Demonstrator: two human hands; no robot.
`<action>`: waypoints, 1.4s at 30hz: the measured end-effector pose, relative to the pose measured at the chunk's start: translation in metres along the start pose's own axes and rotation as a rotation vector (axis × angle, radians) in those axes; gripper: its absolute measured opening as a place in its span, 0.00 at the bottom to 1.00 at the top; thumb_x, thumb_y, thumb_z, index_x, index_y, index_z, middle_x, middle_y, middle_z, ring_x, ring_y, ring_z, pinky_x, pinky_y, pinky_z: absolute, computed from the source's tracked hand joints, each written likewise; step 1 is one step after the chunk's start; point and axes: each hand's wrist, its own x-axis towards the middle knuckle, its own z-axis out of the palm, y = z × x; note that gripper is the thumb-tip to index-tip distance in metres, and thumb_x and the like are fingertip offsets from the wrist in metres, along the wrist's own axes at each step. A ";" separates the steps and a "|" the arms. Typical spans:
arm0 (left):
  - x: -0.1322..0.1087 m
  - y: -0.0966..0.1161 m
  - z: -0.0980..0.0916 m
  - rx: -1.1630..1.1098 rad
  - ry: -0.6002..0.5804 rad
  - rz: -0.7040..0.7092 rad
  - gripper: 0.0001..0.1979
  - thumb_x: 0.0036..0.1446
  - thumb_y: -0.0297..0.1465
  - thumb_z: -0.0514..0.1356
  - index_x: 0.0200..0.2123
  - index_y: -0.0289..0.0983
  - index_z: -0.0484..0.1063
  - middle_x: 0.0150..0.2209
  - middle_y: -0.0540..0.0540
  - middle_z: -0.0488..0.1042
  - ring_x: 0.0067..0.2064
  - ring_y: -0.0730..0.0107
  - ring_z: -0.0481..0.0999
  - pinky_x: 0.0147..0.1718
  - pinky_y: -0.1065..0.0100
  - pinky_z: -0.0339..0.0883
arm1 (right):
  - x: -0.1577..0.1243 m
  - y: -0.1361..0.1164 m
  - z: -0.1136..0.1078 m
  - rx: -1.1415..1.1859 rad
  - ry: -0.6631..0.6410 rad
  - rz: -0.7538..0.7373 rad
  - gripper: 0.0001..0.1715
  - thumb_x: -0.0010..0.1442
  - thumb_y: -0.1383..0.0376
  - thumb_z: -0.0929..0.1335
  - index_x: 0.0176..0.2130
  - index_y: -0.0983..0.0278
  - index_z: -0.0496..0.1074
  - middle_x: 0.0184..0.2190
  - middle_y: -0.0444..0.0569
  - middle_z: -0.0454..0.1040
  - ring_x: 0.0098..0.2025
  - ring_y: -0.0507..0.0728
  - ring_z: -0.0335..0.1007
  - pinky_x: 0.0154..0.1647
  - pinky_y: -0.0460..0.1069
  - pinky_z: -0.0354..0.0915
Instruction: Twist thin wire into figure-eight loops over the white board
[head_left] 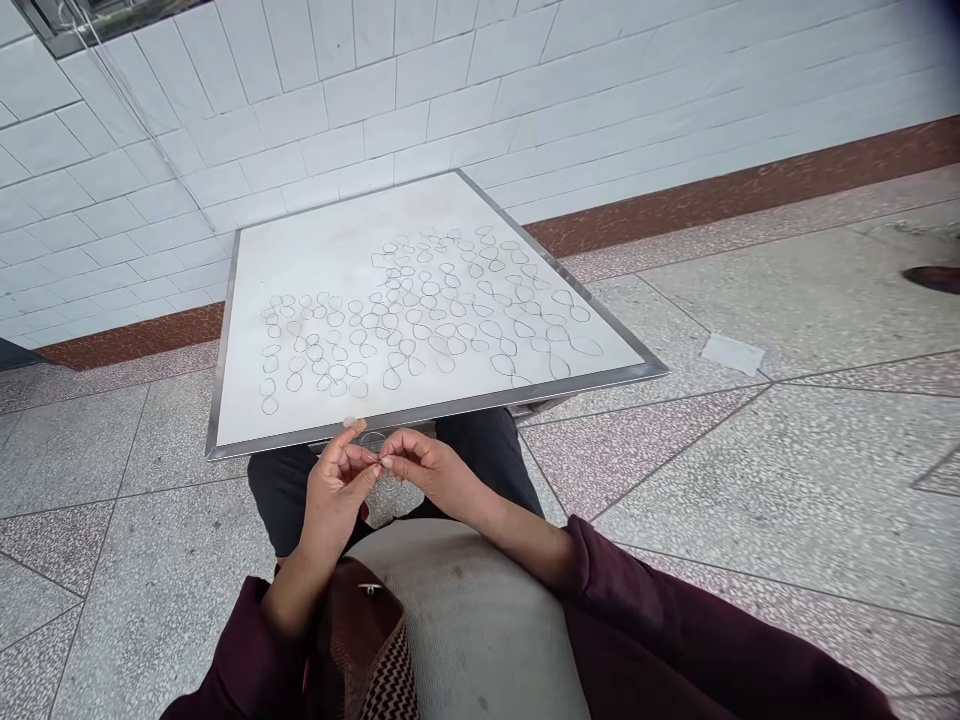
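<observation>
My left hand (pixel 335 492) and my right hand (pixel 435 472) meet just in front of the table's near edge, above my lap. Thumb and fingers of both are pinched together on a thin dark wire loop (pixel 373 436), which curves up beyond the fingertips. Its finer shape is too small to make out. Something tan, like tape, covers a fingertip of the left hand. On the white tabletop (pixel 300 250) beyond my hands lie several thin loops, many of them twisted into figure-eights (pixel 427 290), spread in loose rows.
A grey metal edging (pixel 450 403) frames the table. Behind it rises a white tiled wall (pixel 420 90) with a brown base strip. A white piece of paper (pixel 733 354) lies on the speckled floor at right. A dark shoe tip (pixel 932 279) shows at far right.
</observation>
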 end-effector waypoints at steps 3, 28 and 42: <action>-0.002 0.000 0.002 0.040 0.044 0.035 0.28 0.54 0.30 0.67 0.58 0.41 0.68 0.33 0.51 0.74 0.38 0.70 0.76 0.41 0.67 0.69 | 0.000 0.000 0.002 -0.050 0.046 -0.003 0.12 0.58 0.56 0.69 0.33 0.62 0.71 0.28 0.42 0.69 0.31 0.53 0.64 0.34 0.49 0.61; -0.014 -0.008 0.012 0.058 0.113 0.091 0.30 0.57 0.31 0.65 0.62 0.40 0.64 0.33 0.50 0.78 0.35 0.69 0.76 0.43 0.65 0.69 | -0.007 0.002 0.010 0.291 0.036 0.199 0.17 0.54 0.53 0.74 0.31 0.62 0.70 0.27 0.43 0.69 0.29 0.52 0.63 0.34 0.48 0.62; -0.009 -0.011 0.045 -0.281 0.205 0.100 0.32 0.58 0.34 0.65 0.64 0.41 0.59 0.50 0.42 0.78 0.54 0.62 0.76 0.58 0.57 0.64 | 0.003 0.003 0.003 -0.758 0.298 -0.458 0.07 0.65 0.67 0.64 0.37 0.59 0.71 0.34 0.50 0.74 0.36 0.58 0.72 0.37 0.52 0.68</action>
